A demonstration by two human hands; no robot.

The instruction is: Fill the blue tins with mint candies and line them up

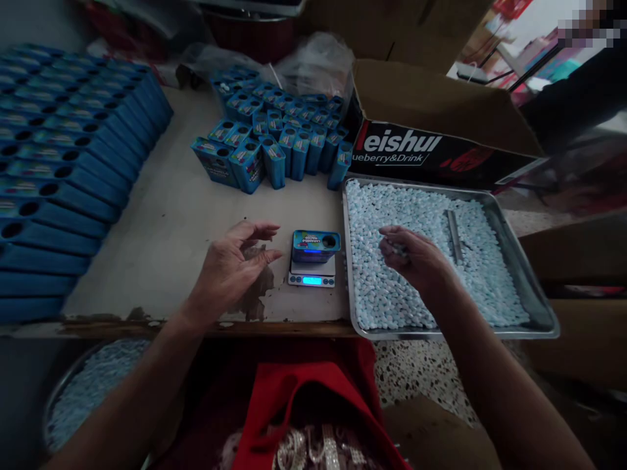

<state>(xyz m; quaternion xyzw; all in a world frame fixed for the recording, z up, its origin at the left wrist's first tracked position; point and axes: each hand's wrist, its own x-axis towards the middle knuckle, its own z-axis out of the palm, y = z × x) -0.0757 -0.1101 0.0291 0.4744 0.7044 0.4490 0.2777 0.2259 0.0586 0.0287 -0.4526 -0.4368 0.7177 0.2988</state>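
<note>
A blue candy box (pixel 316 247) with a dark round hole in its top stands on a small digital scale (pixel 312 281), whose display glows blue. To the left of the box, my left hand (pixel 235 261) is empty, thumb and fingers apart, not touching it. My right hand (pixel 409 251) is over the metal tray (pixel 347 261), its fingers curled around a few pale candies (pixel 398 248). Small pale blue and white candies (pixel 392 300) cover the tray's bottom. A flat metal strip (pixel 453 236) lies on them, right of my right hand.
Rows of blue boxes (pixel 63 176) fill the table's left side. Several more boxes (pixel 274 156) stand toward the back, near clear plastic bags (pixel 318 65). Behind the tray is an open black cardboard carton (pixel 441 150). A round container of candies (pixel 93 385) sits below the table edge at left.
</note>
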